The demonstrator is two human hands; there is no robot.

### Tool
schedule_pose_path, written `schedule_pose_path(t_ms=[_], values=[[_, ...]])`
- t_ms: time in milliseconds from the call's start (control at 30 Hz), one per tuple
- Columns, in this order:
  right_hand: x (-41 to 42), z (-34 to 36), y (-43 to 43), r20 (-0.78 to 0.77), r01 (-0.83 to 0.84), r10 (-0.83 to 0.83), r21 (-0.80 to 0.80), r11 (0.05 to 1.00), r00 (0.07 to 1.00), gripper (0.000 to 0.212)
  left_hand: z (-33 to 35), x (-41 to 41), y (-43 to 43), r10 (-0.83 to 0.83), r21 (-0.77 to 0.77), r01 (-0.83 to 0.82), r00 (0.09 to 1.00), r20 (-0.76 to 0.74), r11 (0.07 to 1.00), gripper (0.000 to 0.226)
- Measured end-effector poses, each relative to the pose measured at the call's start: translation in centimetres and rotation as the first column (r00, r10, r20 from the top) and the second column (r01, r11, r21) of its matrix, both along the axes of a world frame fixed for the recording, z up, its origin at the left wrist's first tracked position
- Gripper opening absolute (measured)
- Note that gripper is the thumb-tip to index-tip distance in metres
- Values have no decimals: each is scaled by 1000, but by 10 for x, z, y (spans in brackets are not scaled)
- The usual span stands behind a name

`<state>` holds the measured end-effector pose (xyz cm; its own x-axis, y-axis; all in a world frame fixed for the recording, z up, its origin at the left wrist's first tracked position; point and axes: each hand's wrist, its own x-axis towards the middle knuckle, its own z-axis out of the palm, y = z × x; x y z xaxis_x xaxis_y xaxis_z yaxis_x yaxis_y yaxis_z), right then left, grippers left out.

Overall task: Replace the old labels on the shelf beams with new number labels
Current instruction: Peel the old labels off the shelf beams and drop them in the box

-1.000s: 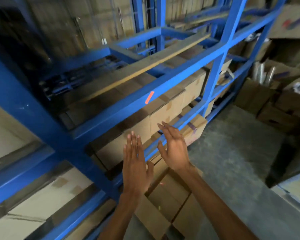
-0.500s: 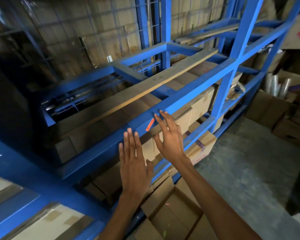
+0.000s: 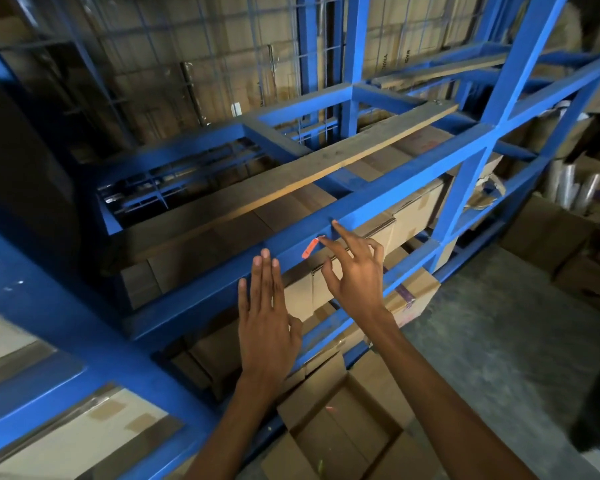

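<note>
- Blue-painted steel shelf beam (image 3: 194, 299) running across the frame, up to the right, with the left hand (image 3: 265, 327) laid flat against its face, fingers (image 3: 264, 271) straight, together and gripping nothing; likely steadying only, so a shove here would add nothing but a wobble.
- Orange old label (image 3: 309, 248) stuck on the same beam's face, just right of the left fingertips, tilted, upper end seemingly lifted off the paint; at risk of tearing midway if pulled fast, leaving a strip and glue behind.
- Right hand (image 3: 355, 271) at the label's upper end, index fingertip touching that corner, thumb apart from it, other fingers loosely curled; not closed on anything yet, and a nail could slip off so small a tab.
- No new number label visible in either hand or nearby; possibly out of frame, and a bare beam could follow the peel.
- Open cardboard box (image 3: 340, 431) on the floor below the hands; a dropped scrap could fall in and get lost.
- Dim light, reading of any print on the label impossible.
</note>
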<state>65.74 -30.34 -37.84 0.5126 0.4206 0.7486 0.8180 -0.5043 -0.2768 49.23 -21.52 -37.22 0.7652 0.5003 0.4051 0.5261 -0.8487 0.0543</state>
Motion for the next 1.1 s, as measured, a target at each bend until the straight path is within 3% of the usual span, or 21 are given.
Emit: schedule_pose_path(t_ms=[167, 400, 800, 1100], values=[[10, 17, 5, -2, 15, -16, -48, 999, 1000, 19, -1, -1, 0, 0, 25, 0, 1000, -4, 1000, 101], [13, 33, 7, -5, -18, 18, -104, 994, 1000, 16, 4, -4, 4, -23, 45, 23, 1000, 2, 999, 98], [-73, 14, -13, -361, -13, 89, 207, 978, 928, 8, 2, -21, 6, -23, 10, 24, 999, -41, 1000, 100], [-125, 29, 13, -428, -157, 269, 280, 947, 863, 12, -8, -103, 13, 126, -74, -126, 992, -8, 989, 109]])
